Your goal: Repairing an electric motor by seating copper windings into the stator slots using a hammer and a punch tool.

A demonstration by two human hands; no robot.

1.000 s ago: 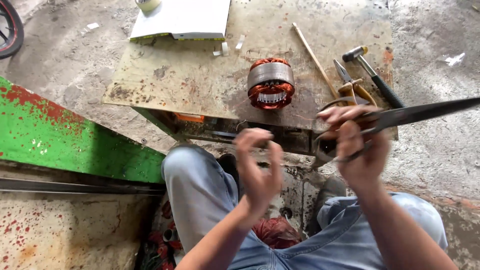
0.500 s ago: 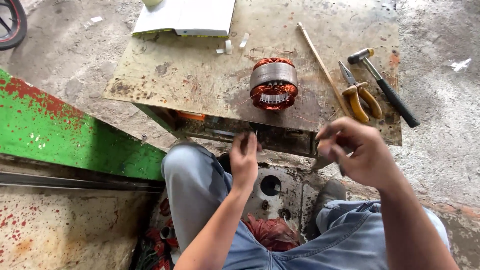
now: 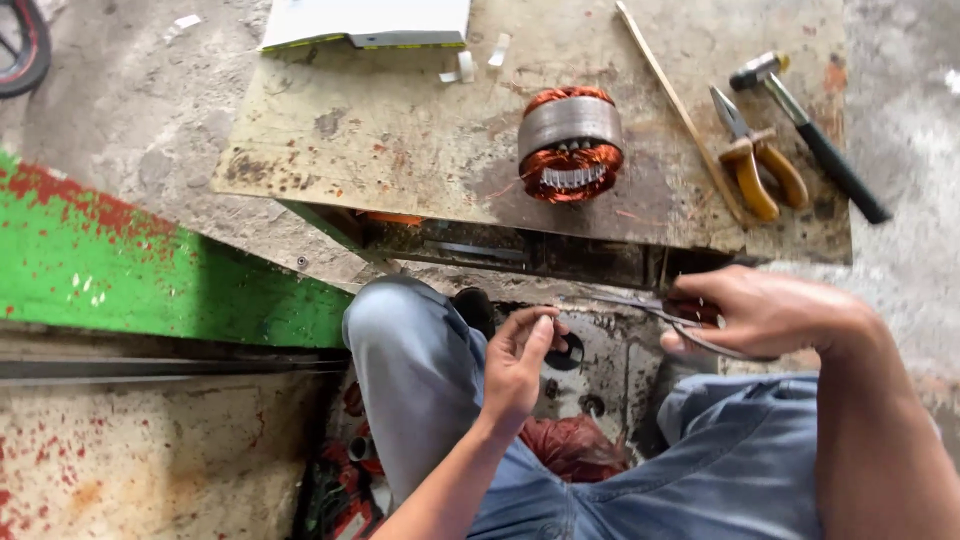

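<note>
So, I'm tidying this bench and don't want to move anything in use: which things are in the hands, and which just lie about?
In hand:
- scissors, gripped by the right hand
- left hand, fingertips pinched; any piece in them is too small to see

Lying about:
- copper-wound stator
- yellow-handled pliers
- hammer
- wooden stick
- white folder

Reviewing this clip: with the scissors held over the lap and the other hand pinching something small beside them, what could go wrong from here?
1. The right hand holds scissors whose blades point toward the left hand; its fingertips could be nicked.
2. Whatever the left hand pinches is too small to make out and may drop between the knees.
3. The wound stator lies on its side on the worn board; it might roll.
</note>
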